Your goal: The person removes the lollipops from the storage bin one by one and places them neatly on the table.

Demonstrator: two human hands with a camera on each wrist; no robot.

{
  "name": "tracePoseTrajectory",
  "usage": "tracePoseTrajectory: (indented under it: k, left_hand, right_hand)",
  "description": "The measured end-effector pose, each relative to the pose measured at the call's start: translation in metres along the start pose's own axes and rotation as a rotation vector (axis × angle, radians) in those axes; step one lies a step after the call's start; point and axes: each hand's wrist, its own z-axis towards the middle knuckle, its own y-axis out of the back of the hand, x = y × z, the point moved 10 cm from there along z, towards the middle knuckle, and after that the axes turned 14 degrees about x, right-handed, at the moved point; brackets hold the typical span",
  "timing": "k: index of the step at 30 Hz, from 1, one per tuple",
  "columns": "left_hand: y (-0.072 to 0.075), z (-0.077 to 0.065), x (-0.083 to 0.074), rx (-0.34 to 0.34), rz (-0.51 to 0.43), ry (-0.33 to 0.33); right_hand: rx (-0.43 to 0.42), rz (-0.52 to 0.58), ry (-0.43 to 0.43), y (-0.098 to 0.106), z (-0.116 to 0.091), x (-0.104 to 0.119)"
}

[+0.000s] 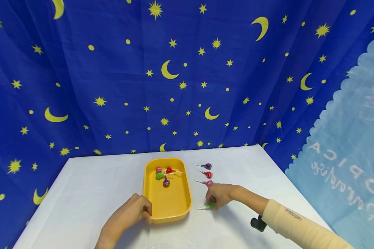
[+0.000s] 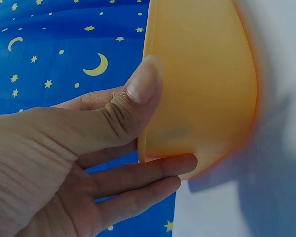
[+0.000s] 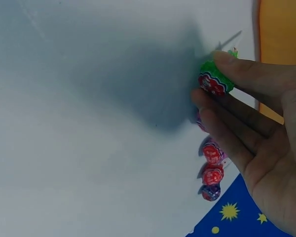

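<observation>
My left hand (image 1: 133, 210) grips the near left rim of a yellow tray (image 1: 171, 218); the left wrist view shows the thumb (image 2: 144, 81) on the rim and fingers beneath it. Right of the tray, my right hand (image 1: 220, 194) pinches a green lollipop (image 3: 216, 79) by its wrapped head, low over the table, its stick pointing toward the tray. Beyond that hand lie a pink lollipop (image 1: 208, 183), a red lollipop (image 1: 208, 174) and a dark purple lollipop (image 1: 207, 166) in a column. Another purple wrapper (image 3: 201, 120) shows partly behind the right fingers.
Several lollipops lie in the tray's far half, among them a green lollipop (image 1: 159, 176) and a purple lollipop (image 1: 166, 182). A white cloth covers the table (image 1: 106, 180). Blue starry curtain (image 1: 187, 86) hangs behind, and a light blue cloth (image 1: 355, 138) hangs at right.
</observation>
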Motion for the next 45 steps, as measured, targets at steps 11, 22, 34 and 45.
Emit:
tracePoseTrajectory:
  k: [11, 22, 34, 45]
  left_hand:
    - [0.001, -0.002, 0.001, -0.019, -0.001, 0.003]
    - [0.003, -0.003, -0.001, -0.018, -0.001, 0.000]
    - [0.001, -0.002, -0.001, -0.017, -0.006, 0.003]
    - [0.002, -0.002, -0.003, -0.014, 0.002, -0.003]
  right_hand:
    - [-0.004, -0.004, -0.048, 0.003, 0.006, -0.004]
    - [-0.016, -0.072, -0.095, 0.003, -0.001, -0.005]
    - [-0.012, -0.059, -0.122, 0.003, -0.002, -0.008]
    - [-0.055, -0.091, -0.133, 0.011, -0.006, -0.011]
